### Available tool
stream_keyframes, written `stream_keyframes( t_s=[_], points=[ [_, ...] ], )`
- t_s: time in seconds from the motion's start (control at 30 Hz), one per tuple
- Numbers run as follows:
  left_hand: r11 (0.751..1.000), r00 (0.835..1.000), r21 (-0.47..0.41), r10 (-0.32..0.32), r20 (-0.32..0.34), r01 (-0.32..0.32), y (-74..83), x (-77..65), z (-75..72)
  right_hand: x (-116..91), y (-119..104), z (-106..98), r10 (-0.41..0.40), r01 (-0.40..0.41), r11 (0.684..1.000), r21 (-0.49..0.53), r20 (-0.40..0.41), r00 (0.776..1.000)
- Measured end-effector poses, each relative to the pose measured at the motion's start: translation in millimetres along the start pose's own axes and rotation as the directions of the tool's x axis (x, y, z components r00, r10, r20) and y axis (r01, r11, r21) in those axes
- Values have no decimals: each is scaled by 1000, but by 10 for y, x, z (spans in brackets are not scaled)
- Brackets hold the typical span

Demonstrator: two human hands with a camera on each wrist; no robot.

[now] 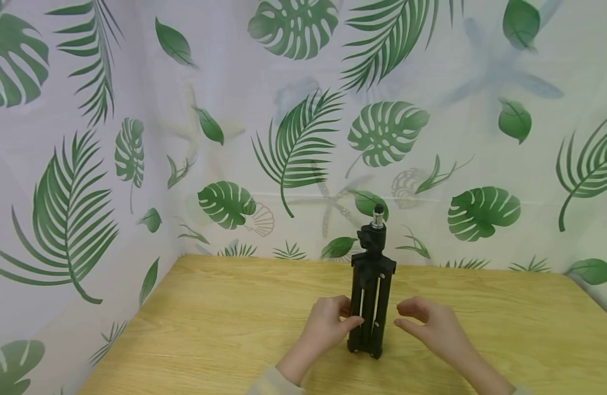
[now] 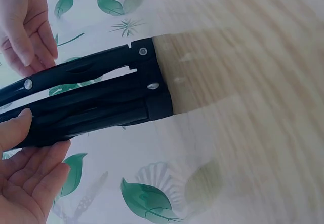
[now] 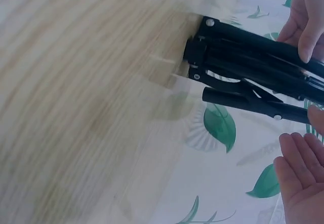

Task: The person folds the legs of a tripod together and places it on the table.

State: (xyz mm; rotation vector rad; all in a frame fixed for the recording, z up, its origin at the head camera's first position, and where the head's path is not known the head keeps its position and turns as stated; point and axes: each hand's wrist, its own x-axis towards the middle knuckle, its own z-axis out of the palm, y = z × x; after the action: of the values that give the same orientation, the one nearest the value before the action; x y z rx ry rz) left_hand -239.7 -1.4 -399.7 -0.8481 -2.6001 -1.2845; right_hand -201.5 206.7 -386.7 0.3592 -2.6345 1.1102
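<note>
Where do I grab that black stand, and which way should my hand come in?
Probably round the legs of the black stand, coming from the right with your right hand. It stands upright, its folded legs make a slim bundle, and your left hand holds the other side.

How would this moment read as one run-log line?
left grip: holds black tripod stand | right grip: open beside it | pose: roughly upright on wood-grain table
</note>
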Motion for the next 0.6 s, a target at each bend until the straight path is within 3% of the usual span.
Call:
stream_keyframes(
  t_s=[0.3, 0.6],
  points=[
    [1000, 1000, -11, 11, 15, -11, -19, 27, -25, 28, 53, 11, 12, -12, 1000, 1, -17, 1000],
    [992, 997, -126, -25, 66, 33, -102, 84, -41, 71, 100, 64, 17, -16, 1000, 21, -30, 999]
  ],
)
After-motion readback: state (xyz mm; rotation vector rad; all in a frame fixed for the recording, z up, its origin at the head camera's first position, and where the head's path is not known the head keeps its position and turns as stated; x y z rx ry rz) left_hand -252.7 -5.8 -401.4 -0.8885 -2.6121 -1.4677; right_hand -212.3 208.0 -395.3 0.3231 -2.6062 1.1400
